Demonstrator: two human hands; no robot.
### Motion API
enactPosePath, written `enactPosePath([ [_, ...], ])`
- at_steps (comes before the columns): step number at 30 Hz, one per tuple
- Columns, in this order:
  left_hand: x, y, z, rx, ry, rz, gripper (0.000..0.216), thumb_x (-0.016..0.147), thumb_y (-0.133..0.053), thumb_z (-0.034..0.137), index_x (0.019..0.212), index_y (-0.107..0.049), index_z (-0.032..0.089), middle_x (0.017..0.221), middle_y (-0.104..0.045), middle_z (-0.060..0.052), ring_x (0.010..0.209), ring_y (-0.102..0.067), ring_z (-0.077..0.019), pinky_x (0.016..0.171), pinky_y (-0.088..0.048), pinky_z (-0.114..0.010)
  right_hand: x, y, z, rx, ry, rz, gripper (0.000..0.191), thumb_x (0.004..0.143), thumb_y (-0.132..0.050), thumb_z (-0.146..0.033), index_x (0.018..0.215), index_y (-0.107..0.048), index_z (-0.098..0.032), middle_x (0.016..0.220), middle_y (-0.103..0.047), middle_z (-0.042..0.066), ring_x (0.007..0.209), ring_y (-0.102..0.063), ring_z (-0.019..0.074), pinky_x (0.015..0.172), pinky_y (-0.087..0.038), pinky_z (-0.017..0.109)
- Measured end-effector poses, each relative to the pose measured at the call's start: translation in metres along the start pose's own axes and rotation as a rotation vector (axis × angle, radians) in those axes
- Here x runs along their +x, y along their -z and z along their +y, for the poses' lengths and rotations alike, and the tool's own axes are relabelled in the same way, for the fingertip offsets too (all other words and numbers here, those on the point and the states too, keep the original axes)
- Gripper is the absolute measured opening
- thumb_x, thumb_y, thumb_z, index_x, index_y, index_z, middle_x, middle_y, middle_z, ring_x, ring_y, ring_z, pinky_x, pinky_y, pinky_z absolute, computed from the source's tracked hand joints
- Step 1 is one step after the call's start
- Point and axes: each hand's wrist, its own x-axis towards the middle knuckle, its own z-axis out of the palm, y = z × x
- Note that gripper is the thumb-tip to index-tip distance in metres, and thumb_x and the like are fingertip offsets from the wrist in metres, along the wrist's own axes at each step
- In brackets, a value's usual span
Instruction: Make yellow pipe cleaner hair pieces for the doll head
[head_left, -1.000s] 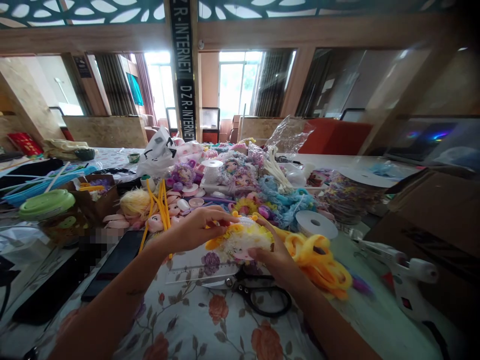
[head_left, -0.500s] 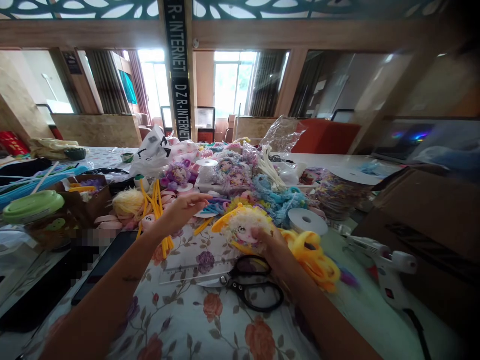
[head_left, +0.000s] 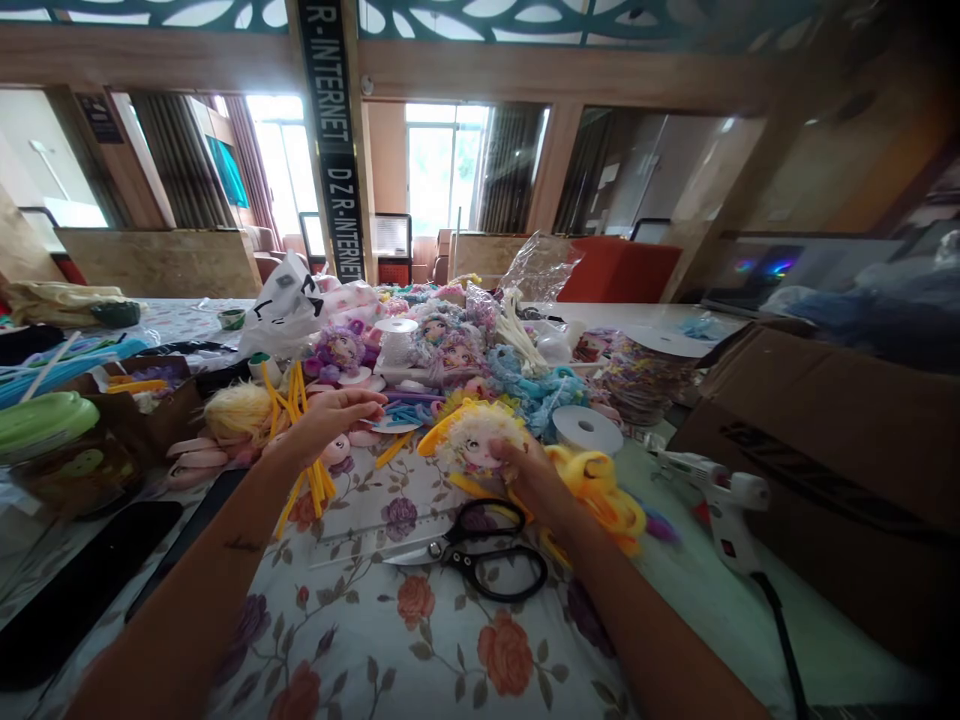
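While the right hand (head_left: 534,478) clasps a doll head (head_left: 474,440) with pale yellow hair just beyond the black scissors (head_left: 487,560), the left hand (head_left: 326,420) hovers to its left with slack, outstretched fingers over yellow pipe cleaners (head_left: 315,485); a glue gun (head_left: 712,495) lies to the right.

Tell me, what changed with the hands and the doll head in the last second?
The left hand let go of the yellow-haired doll head and moved off to the left, over the yellow pipe cleaners, open. The right hand kept its hold and turned the doll's face toward the camera. The scissors and glue gun lay as before.
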Motion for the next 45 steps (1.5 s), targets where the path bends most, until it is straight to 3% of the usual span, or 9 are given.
enactPosePath([
  [3, -0.001, -0.013, -0.006, 0.015, 0.011, -0.106, 0.043, 0.068, -0.073, 0.046, 0.097, -0.071, 0.014, 0.084, -0.071, -0.007, 0.08, -0.064, -0.0191, 0.079, -0.05, -0.034, -0.002, -0.011, 0.001, 0.014, -0.016, -0.045, 0.063, 0.07, -0.075, -0.028, 0.128, -0.049, -0.024, 0.105, -0.071, 0.005, 0.097, -0.066, 0.0294, 0.086, -0.053, 0.045],
  [6, -0.006, -0.018, -0.015, -0.02, -0.021, -0.107, 0.045, 0.074, -0.066, 0.052, 0.098, -0.07, 0.014, 0.087, -0.07, -0.008, 0.083, -0.064, -0.0198, 0.08, -0.049, -0.034, 0.002, -0.023, 0.009, -0.003, -0.036, -0.088, 0.063, 0.07, -0.075, -0.027, 0.127, -0.049, -0.024, 0.103, -0.071, 0.004, 0.096, -0.067, 0.0276, 0.089, -0.052, 0.044],
  [14, -0.025, -0.002, -0.039, -0.122, 0.03, -0.091, 0.047, 0.079, -0.061, 0.052, 0.11, -0.065, 0.017, 0.102, -0.069, -0.011, 0.092, -0.063, -0.0202, 0.079, -0.048, -0.031, 0.022, -0.042, 0.028, -0.063, -0.14, -0.156, 0.051, 0.068, -0.077, -0.033, 0.113, -0.054, -0.026, 0.1, -0.07, 0.002, 0.095, -0.066, 0.027, 0.08, -0.055, 0.038],
  [20, -0.027, -0.008, -0.041, -0.03, 0.026, -0.107, 0.049, 0.077, -0.064, 0.049, 0.116, -0.062, 0.019, 0.111, -0.066, -0.008, 0.096, -0.061, -0.0209, 0.08, -0.048, -0.031, 0.028, -0.04, 0.034, -0.081, -0.146, -0.164, 0.064, 0.064, -0.079, -0.031, 0.121, -0.05, -0.025, 0.104, -0.069, 0.003, 0.095, -0.066, 0.0242, 0.088, -0.052, 0.04],
  [24, -0.031, -0.013, -0.038, 0.014, 0.01, -0.092, 0.048, 0.077, -0.064, 0.048, 0.115, -0.061, 0.018, 0.113, -0.065, -0.008, 0.099, -0.059, -0.0219, 0.084, -0.047, -0.032, 0.029, -0.037, 0.038, -0.078, -0.138, -0.171, 0.061, 0.065, -0.079, -0.031, 0.118, -0.05, -0.024, 0.109, -0.068, 0.004, 0.098, -0.065, 0.0234, 0.091, -0.05, 0.04],
  [34, -0.028, -0.012, -0.045, 0.006, -0.063, -0.133, 0.046, 0.077, -0.066, 0.042, 0.115, -0.062, 0.017, 0.112, -0.066, -0.01, 0.097, -0.06, -0.0225, 0.084, -0.048, -0.033, 0.029, -0.037, 0.037, -0.144, -0.123, -0.149, 0.063, 0.063, -0.08, -0.032, 0.118, -0.052, -0.026, 0.106, -0.068, 0.003, 0.095, -0.066, 0.0223, 0.088, -0.051, 0.037],
  [40, -0.023, -0.011, -0.05, -0.062, -0.01, -0.059, 0.044, 0.078, -0.063, 0.046, 0.11, -0.065, 0.017, 0.106, -0.067, -0.009, 0.095, -0.062, -0.0224, 0.081, -0.05, -0.033, 0.028, -0.036, 0.037, -0.216, -0.098, -0.128, 0.075, 0.059, -0.082, -0.031, 0.125, -0.047, -0.026, 0.101, -0.067, 0.003, 0.092, -0.065, 0.0236, 0.087, -0.052, 0.04],
  [45, -0.024, -0.011, -0.048, -0.016, -0.103, -0.083, 0.043, 0.074, -0.07, 0.038, 0.111, -0.066, 0.016, 0.098, -0.068, -0.008, 0.09, -0.061, -0.02, 0.08, -0.048, -0.03, 0.022, -0.04, 0.033, -0.302, -0.098, -0.099, 0.077, 0.058, -0.082, -0.028, 0.126, -0.047, -0.027, 0.102, -0.065, 0.002, 0.092, -0.065, 0.0227, 0.082, -0.054, 0.037],
])
